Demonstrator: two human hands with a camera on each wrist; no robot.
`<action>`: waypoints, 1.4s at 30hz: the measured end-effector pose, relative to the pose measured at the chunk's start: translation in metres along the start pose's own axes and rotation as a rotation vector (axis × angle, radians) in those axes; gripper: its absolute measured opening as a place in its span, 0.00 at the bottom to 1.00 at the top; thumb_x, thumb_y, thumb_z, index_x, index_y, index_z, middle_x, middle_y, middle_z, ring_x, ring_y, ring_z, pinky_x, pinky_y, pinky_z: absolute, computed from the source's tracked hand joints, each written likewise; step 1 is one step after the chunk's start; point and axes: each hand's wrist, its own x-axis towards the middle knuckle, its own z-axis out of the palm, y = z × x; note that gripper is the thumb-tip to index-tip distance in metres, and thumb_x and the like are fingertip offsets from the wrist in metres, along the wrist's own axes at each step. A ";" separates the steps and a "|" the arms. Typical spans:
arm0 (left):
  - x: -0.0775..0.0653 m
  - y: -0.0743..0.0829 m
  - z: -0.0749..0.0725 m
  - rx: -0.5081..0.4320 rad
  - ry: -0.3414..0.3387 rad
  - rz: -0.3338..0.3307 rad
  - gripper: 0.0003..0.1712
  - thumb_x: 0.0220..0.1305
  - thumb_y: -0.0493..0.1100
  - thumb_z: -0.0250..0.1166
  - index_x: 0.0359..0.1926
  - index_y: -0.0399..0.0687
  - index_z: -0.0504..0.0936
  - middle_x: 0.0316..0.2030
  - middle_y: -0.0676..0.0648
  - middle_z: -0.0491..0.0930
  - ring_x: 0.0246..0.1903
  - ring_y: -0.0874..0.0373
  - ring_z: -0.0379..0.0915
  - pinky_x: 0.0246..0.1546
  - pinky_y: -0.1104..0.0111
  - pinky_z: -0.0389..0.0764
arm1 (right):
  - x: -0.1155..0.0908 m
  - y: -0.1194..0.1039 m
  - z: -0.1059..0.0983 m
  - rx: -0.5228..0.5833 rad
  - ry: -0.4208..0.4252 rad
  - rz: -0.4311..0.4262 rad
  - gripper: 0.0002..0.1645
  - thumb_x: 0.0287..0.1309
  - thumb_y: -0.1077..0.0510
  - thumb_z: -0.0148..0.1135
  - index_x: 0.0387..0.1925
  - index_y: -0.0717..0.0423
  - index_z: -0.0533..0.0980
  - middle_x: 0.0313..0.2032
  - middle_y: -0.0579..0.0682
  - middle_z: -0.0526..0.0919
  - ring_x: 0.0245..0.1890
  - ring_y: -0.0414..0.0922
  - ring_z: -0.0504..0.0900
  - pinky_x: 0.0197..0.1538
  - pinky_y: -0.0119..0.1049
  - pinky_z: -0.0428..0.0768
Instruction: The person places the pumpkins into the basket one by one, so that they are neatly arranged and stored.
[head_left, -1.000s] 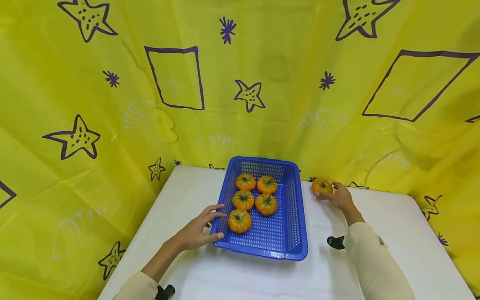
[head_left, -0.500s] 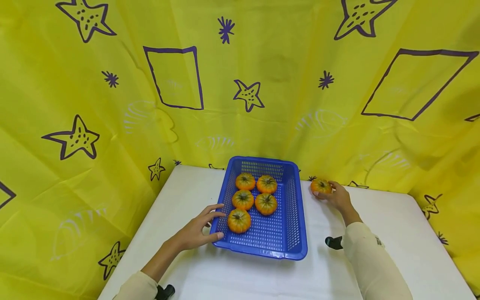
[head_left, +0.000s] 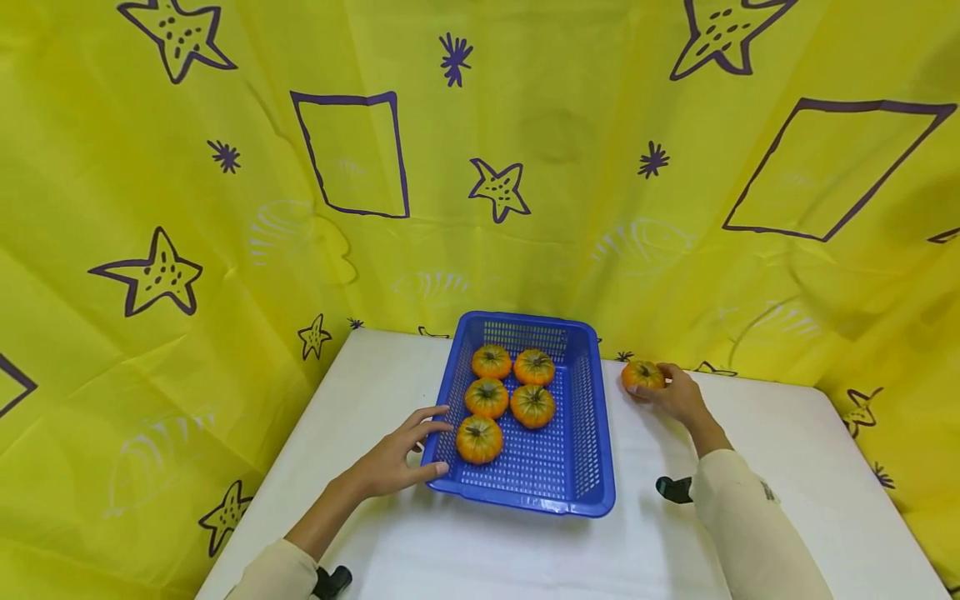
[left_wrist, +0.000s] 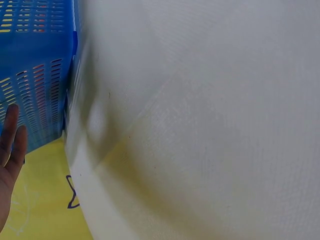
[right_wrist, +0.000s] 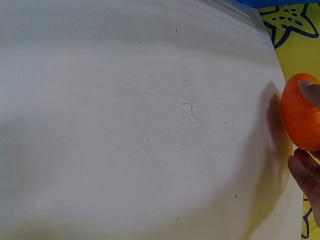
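Note:
A blue plastic basket (head_left: 547,479) stands on the white table in the head view. Inside it several small orange pumpkins (head_left: 480,440) sit toward the left side and the back. My left hand (head_left: 393,462) is at the basket's left rim with spread, relaxed fingers; the left wrist view shows fingers (left_wrist: 18,147) beside the perforated wall. To the right of the basket, my right hand (head_left: 682,396) holds another small pumpkin (head_left: 642,377) between thumb and fingers near the table's back edge. The right wrist view shows the thumb on this pumpkin (right_wrist: 300,117), partly cut off by the frame.
The white table (head_left: 795,467) extends to both sides of the basket. A yellow patterned curtain (head_left: 570,250) hangs close along the table's back edge and at its sides. Dark wrist mounts (head_left: 673,489) show below both forearms.
Almost nothing differs. The view shifts slightly, while both hands, the basket and the pumpkins keep about the same places.

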 end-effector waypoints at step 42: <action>0.001 -0.002 0.001 0.006 0.008 0.005 0.35 0.65 0.60 0.65 0.68 0.52 0.73 0.77 0.52 0.55 0.65 0.49 0.69 0.55 0.55 0.82 | -0.031 -0.080 -0.029 0.222 0.019 -0.317 0.50 0.61 0.46 0.69 0.75 0.61 0.56 0.73 0.68 0.59 0.71 0.69 0.61 0.65 0.66 0.70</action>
